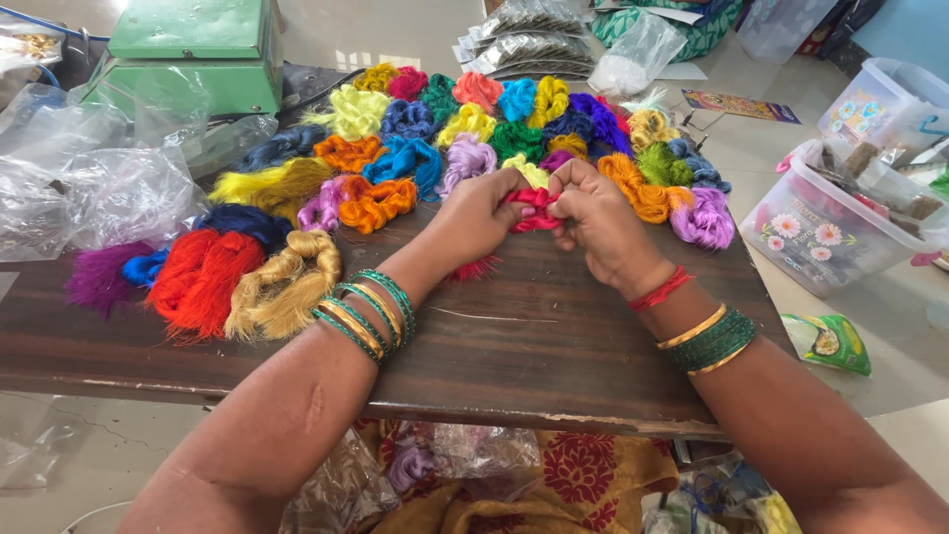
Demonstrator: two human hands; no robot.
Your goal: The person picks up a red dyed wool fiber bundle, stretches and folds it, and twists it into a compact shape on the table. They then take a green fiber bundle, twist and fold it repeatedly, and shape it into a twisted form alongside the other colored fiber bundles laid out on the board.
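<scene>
Most of the red skein (pixel 534 210) is hidden inside the left hand (pixel 481 216) and right hand (pixel 598 222); only a few loops and a frayed tail show. The green machine (pixel 193 49) is cut off at the top edge. The tub's (pixel 825 232) contents are too small to tell.

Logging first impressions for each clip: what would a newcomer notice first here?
A spread of many-coloured silky thread bundles covers the far half of the dark wooden board. At its near edge, the left hand and right hand together pinch a pink-red thread bundle.
</scene>
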